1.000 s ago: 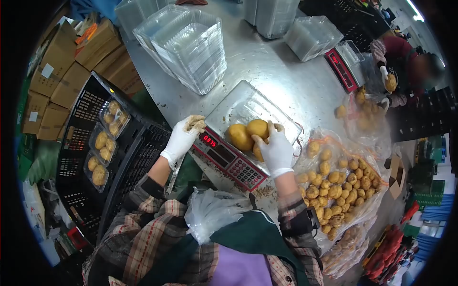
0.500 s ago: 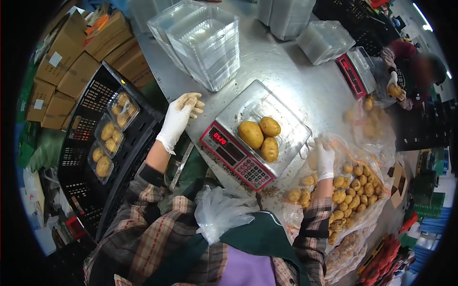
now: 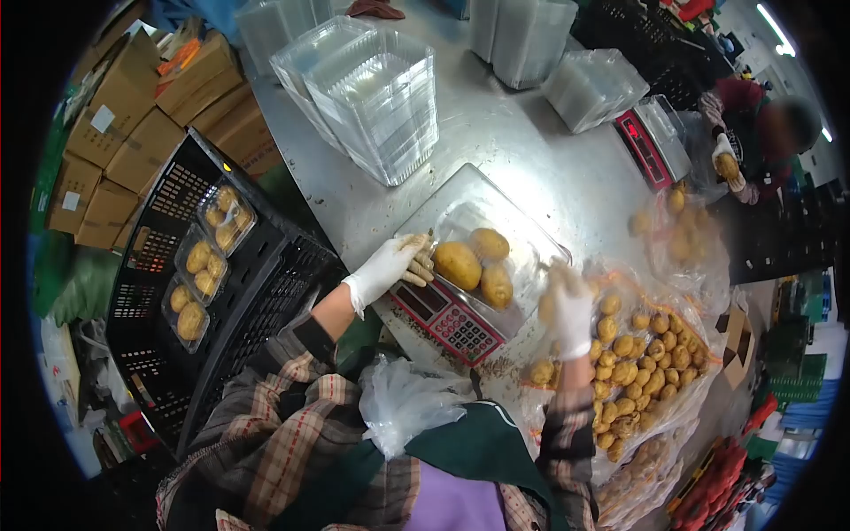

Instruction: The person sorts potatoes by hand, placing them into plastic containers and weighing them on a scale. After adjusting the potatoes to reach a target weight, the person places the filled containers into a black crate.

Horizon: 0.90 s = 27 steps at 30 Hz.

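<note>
Three potatoes (image 3: 457, 265) rest together on the metal pan of a digital scale (image 3: 447, 329) with a red-edged keypad panel. My gloved left hand (image 3: 403, 265) is at the pan's left edge, open, its dirty fingertips right beside the largest potato and over the red number display. On the other side, my gloved right hand (image 3: 568, 310) is smeared by motion between the scale and a clear plastic bag of potatoes (image 3: 651, 367). A tan blur shows along its inner side, and I cannot tell whether it is a held potato.
Nested clear plastic trays (image 3: 376, 106) stand behind the scale. At left, a black crate (image 3: 257, 292) holds several filled potato packs (image 3: 202, 264). Across the table, a person (image 3: 753, 133) in gloves holds a potato near a second scale (image 3: 651, 146). Cardboard boxes (image 3: 133, 133) are stacked beyond the crate.
My left hand has moved right, from beside the scale to the potatoes, covering the lit display. My right hand has shifted left from the potato bag toward the pan.
</note>
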Available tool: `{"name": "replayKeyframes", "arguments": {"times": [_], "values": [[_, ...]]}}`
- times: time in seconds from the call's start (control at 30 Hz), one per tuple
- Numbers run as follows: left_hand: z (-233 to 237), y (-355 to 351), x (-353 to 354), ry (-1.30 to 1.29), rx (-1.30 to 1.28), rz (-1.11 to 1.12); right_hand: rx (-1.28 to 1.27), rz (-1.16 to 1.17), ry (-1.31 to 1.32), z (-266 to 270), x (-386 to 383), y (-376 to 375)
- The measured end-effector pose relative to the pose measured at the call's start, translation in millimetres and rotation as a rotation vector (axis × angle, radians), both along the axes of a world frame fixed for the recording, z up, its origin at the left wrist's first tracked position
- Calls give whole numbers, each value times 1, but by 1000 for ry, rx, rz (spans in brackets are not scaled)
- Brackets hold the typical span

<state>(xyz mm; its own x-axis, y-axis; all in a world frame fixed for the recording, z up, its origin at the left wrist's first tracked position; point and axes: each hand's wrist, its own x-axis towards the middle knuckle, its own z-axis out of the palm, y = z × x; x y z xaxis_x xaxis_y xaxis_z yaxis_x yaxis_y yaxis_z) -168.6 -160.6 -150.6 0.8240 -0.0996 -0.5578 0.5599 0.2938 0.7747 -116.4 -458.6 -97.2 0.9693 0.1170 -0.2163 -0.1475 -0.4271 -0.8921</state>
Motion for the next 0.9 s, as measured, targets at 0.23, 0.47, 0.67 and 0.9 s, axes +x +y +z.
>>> {"name": "replayKeyframes", "arguments": {"times": [0.23, 0.47, 0.67, 0.9], "values": [[-3, 3, -9, -67, -118, -4, 197, -101, 157, -78, -68, 1], [-15, 3, -8, 75, -247, -39, 489, -222, 294, -91, -52, -5], [-22, -14, -14, -133, 15, 26, 326, -109, 214, -84, -45, -4], [63, 25, -60, -589, 330, 256, 479, 29, -25, 3, -71, 67]]}}
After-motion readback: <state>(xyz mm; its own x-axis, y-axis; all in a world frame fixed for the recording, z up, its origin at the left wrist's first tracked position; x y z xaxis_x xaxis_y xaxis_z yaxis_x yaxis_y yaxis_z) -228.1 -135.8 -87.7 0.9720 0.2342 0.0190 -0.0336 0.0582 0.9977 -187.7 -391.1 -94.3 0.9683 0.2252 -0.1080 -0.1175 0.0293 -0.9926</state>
